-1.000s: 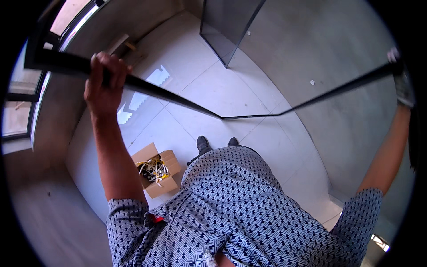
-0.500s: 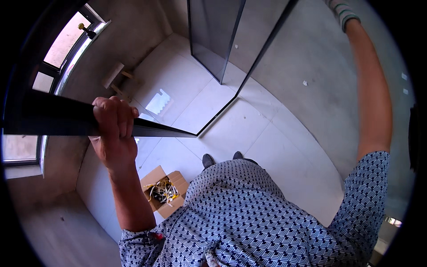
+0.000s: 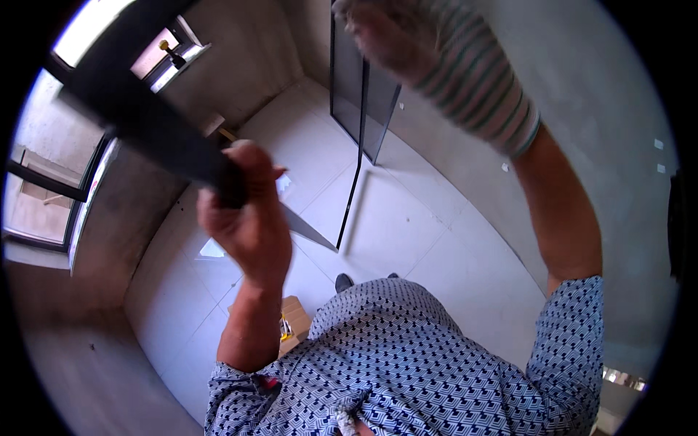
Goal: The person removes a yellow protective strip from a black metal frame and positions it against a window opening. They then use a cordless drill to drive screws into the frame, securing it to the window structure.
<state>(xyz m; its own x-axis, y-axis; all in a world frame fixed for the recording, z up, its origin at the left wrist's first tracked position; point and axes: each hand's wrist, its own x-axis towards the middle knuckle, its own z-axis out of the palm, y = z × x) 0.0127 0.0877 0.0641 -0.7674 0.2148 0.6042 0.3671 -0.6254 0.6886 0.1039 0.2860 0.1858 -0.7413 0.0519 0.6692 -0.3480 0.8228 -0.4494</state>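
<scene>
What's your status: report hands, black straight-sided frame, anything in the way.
Bare left hand grips frame. Striped-gloved right hand raised, grip unclear. Brown cardboard box near dark shoes, partly hidden.

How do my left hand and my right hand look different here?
Your left hand is bare, while your right hand wears a striped glove. Your left hand grips a dark frame; whether your right hand holds anything is unclear. Your right hand sits higher in the picture than your left. Both are raised above the floor.
</scene>
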